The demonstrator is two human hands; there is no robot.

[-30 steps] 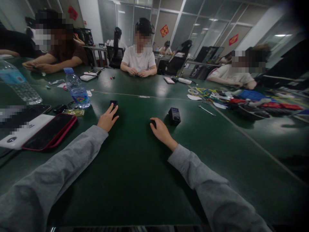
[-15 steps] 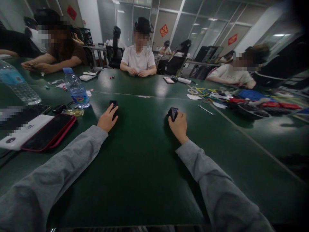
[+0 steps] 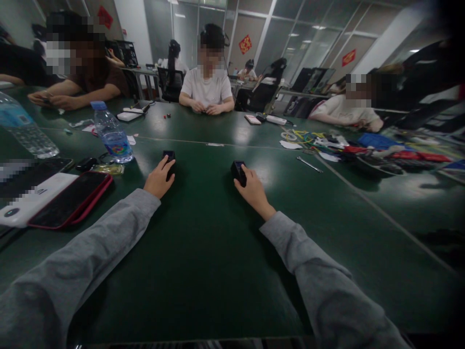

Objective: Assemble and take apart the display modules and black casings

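A small black box (image 3: 237, 169) with a dark glossy face stands on the green table, and my right hand (image 3: 253, 188) grips it from the right, thumb on its near side and fingers over its top. To the left, a similar small black block (image 3: 169, 154) sits on the table. My left hand (image 3: 159, 180) rests against that block, fingers stretched and spread over it with the thumb apart; part of the block is hidden beneath them.
Left of my left arm lie a red-cased phone (image 3: 70, 199), a white device (image 3: 39, 194) and two water bottles, the nearer one blue-capped (image 3: 112, 135). A wrench (image 3: 309, 164) and a heap of cables (image 3: 337, 143) lie to the right. People sit across the table (image 3: 203, 232).
My right hand has moved left with the black box, which was tilted and now stands more upright, closer to my left hand. My left hand stays by its block.
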